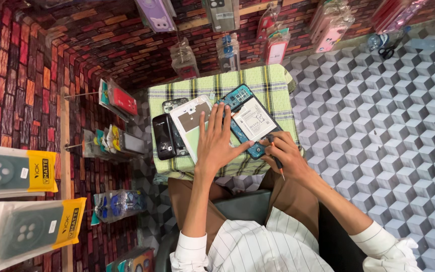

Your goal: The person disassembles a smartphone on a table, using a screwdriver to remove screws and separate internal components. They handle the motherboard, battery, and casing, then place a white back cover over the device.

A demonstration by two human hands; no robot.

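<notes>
On the checked cloth (273, 80), the opened phone (247, 121) lies with its long axis slanting from the cloth's far middle toward its near right corner. The left hand (217, 141) presses flat on it, fingers spread. The right hand (285, 156) pinches a screwdriver (277, 160) at the phone's near end. A white back cover (190, 121) and black phone (163, 136) lie left of it.

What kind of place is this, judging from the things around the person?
Probably a small phone repair and accessories shop. Packaged phone cases hang on the brick-pattern wall, and an opened phone lies on a checked cloth under the left hand, while the right hand holds a screwdriver.
</notes>
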